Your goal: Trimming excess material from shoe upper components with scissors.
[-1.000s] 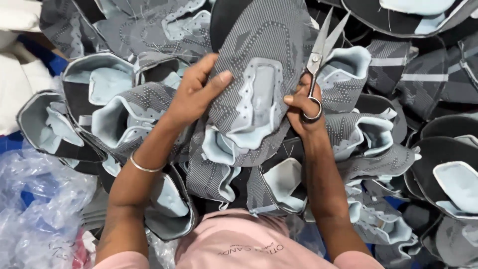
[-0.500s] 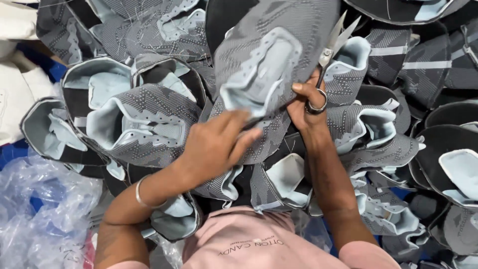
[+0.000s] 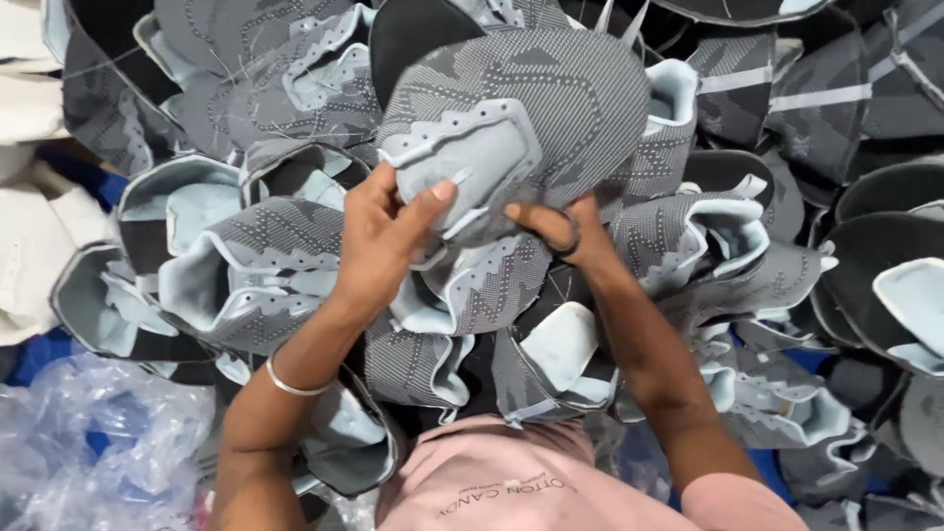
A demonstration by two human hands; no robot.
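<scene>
I hold up a grey knitted shoe upper (image 3: 551, 108) with a pale blue tongue patch, above a heap of the same pieces. My left hand (image 3: 379, 241) pinches its lower left edge near the blue patch. My right hand (image 3: 565, 231) grips its lower edge from beneath and has scissors (image 3: 615, 20) looped on the fingers. Only the black handle ring and the two blade tips above the upper's top edge show. A thin bangle sits on my left wrist.
Several grey and pale blue shoe uppers (image 3: 256, 265) are piled all around. Dark flat pieces (image 3: 885, 206) lie at the right. Crumpled clear plastic (image 3: 88, 442) sits at the lower left, white fabric (image 3: 29, 226) at the far left.
The upper has been turned and lifted so it now covers the scissors' blades. My left hand came up from lower in the pile to grip the upper's edge.
</scene>
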